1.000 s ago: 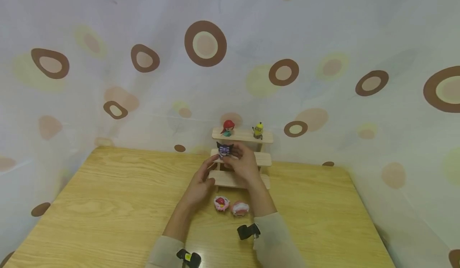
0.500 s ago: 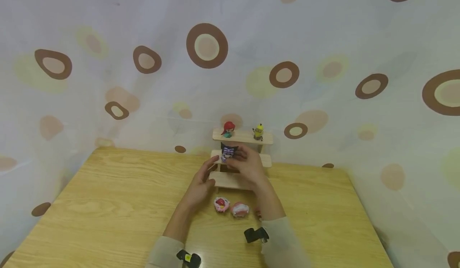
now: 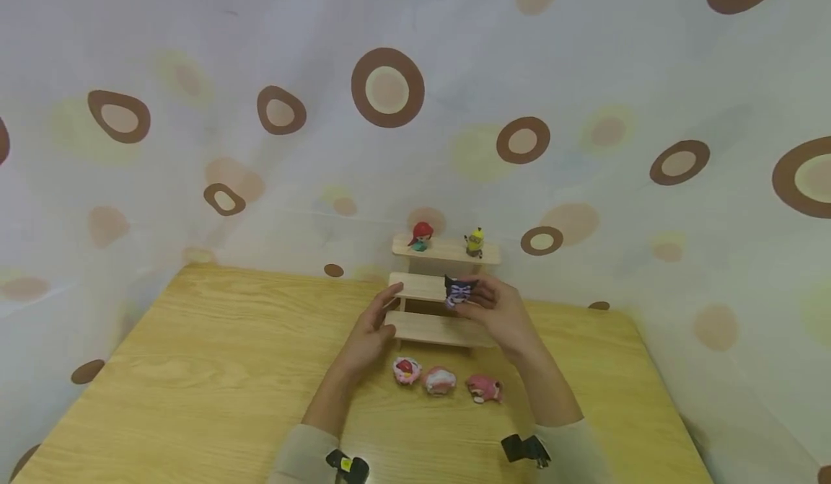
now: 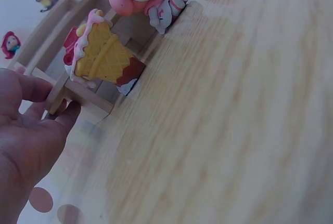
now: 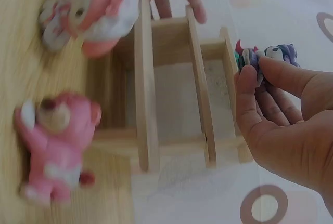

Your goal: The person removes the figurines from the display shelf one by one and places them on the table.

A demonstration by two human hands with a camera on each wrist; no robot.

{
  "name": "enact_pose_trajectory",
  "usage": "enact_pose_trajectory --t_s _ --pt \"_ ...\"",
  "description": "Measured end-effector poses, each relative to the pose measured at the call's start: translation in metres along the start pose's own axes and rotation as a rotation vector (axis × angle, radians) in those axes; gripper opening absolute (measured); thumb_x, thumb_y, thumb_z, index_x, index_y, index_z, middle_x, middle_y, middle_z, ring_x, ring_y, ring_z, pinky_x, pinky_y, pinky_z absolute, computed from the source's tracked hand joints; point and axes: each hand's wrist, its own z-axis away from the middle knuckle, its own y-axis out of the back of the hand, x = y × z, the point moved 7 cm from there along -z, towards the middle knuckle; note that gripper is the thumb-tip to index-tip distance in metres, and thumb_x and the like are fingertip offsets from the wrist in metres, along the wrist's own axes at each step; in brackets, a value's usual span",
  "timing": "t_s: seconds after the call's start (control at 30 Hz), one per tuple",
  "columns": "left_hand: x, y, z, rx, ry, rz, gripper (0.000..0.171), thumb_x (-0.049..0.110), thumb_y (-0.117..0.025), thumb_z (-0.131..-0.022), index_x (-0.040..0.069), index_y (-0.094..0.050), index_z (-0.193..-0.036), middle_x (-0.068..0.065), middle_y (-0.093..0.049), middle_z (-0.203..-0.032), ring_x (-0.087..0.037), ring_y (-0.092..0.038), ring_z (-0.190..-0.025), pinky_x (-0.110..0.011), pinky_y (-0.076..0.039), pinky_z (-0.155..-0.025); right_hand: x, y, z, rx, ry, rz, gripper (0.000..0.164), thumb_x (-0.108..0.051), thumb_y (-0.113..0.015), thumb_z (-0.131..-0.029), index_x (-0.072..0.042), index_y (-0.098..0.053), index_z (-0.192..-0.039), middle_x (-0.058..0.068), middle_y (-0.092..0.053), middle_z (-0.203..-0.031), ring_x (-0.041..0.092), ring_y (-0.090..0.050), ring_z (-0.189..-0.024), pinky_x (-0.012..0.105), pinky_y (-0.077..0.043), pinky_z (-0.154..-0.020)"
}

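Note:
My right hand (image 3: pixel 509 319) pinches a small figurine (image 3: pixel 458 293) with a black, pointed-eared hood and purple body, in front of the middle tier of a three-tier wooden display shelf (image 3: pixel 435 331). In the right wrist view, thumb and fingertips meet around this figurine (image 5: pixel 278 53). My left hand (image 3: pixel 366 338) holds the shelf's left end; the left wrist view shows its fingers around the end of a board. On the top tier stand a red-haired mermaid figurine (image 3: pixel 420 236) at the left and a yellow minion figurine (image 3: pixel 475 243) at the right.
In front of the shelf, on the wooden table (image 3: pixel 214 368), stand an ice-cream-cone figurine (image 4: pixel 106 52), a pink figurine with a white hood (image 5: pixel 99 13) and a pink bear figurine (image 5: pixel 60 146). A patterned cloth (image 3: pixel 311 159) hangs behind the table.
My right hand has moved right along the middle tier with the black-hooded figurine. The pink bear figurine, first covered by my right arm, now shows. My left hand stays at the shelf's end.

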Motion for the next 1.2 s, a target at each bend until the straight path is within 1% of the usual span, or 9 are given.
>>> enact_pose_trajectory --t_s 0.13,0.23,0.47,0.57,0.63,0.73,0.9,1.07,1.2 --pt "0.000 -0.003 0.001 -0.002 0.006 0.005 0.083 -0.015 -0.043 -0.096 0.032 -0.035 -0.164 -0.002 -0.023 -0.173 -0.034 -0.022 -0.160 -0.065 -0.016 -0.126 0.004 0.023 0.016 -0.012 -0.010 0.032 0.047 0.003 -0.074 -0.094 0.005 -0.059 -0.139 0.023 -0.066 -0.131 0.030 -0.067 -0.122 0.028 -0.059 -0.096" --pt "0.000 -0.002 0.001 0.003 0.012 0.008 0.082 -0.014 -0.042 -0.097 0.033 -0.035 -0.164 -0.001 -0.023 -0.173 -0.033 -0.022 -0.160 -0.065 -0.015 -0.127 0.007 0.037 0.026 -0.002 -0.017 0.059 0.045 0.003 -0.074 -0.094 0.005 -0.059 -0.137 0.023 -0.067 -0.129 0.025 -0.068 -0.119 0.028 -0.060 -0.094" --pt "0.002 0.000 0.001 0.003 0.022 0.010 0.080 -0.012 -0.042 -0.100 0.036 -0.036 -0.163 0.003 -0.023 -0.173 -0.032 -0.021 -0.160 -0.064 -0.016 -0.127 0.016 0.061 0.049 0.038 -0.030 0.118 0.046 0.000 -0.073 -0.096 0.004 -0.057 -0.139 0.024 -0.064 -0.133 0.029 -0.065 -0.122 0.027 -0.060 -0.093" --pt "0.002 0.000 0.000 0.001 0.022 0.010 0.080 -0.013 -0.042 -0.099 0.034 -0.036 -0.164 0.003 -0.023 -0.173 -0.032 -0.022 -0.160 -0.061 -0.014 -0.129 0.022 0.071 0.061 0.058 -0.033 0.113 0.047 -0.002 -0.073 -0.097 0.003 -0.056 -0.140 0.021 -0.063 -0.134 0.022 -0.065 -0.122 0.027 -0.060 -0.094" --pt "0.001 -0.001 0.000 -0.001 0.016 0.003 0.080 -0.014 -0.042 -0.098 0.032 -0.035 -0.164 0.002 -0.023 -0.174 -0.032 -0.023 -0.160 -0.058 -0.011 -0.130 0.027 0.079 0.069 0.072 -0.021 0.100 0.046 -0.001 -0.072 -0.098 0.004 -0.054 -0.140 0.021 -0.062 -0.134 0.017 -0.066 -0.120 0.027 -0.060 -0.094" --pt "0.001 -0.001 0.000 0.002 0.017 0.001 0.080 -0.014 -0.042 -0.099 0.033 -0.035 -0.164 0.004 -0.023 -0.174 -0.031 -0.023 -0.160 -0.057 -0.010 -0.130 0.032 0.089 0.078 0.075 0.010 0.087 0.051 0.000 -0.070 -0.099 0.005 -0.049 -0.144 0.023 -0.059 -0.135 0.011 -0.067 -0.117 0.028 -0.061 -0.092" --pt "0.002 -0.001 0.001 0.006 0.016 0.005 0.079 -0.013 -0.041 -0.100 0.033 -0.035 -0.164 0.004 -0.023 -0.173 -0.032 -0.022 -0.160 -0.061 -0.013 -0.129 0.043 0.098 0.092 0.014 0.033 0.100 0.056 0.003 -0.068 -0.099 0.006 -0.044 -0.150 0.029 -0.055 -0.137 0.008 -0.067 -0.116 0.029 -0.062 -0.091" --pt "0.001 -0.002 0.001 0.001 0.016 0.034 0.078 -0.014 -0.040 -0.100 0.032 -0.037 -0.163 0.004 -0.023 -0.173 -0.031 -0.022 -0.160 -0.060 -0.018 -0.128 0.067 0.100 0.103 -0.075 0.029 0.116 0.048 0.002 -0.069 -0.098 0.010 -0.051 -0.142 0.032 -0.057 -0.133 0.011 -0.069 -0.114 0.028 -0.060 -0.095" --pt "-0.001 -0.003 0.000 0.000 0.017 0.042 0.079 -0.015 -0.040 -0.099 0.032 -0.038 -0.162 0.005 -0.024 -0.172 -0.030 -0.023 -0.159 -0.058 -0.022 -0.127 0.091 0.100 0.110 -0.094 -0.021 0.157 0.044 -0.002 -0.073 -0.097 0.008 -0.055 -0.136 0.028 -0.061 -0.131 0.012 -0.069 -0.112 0.024 -0.059 -0.093"
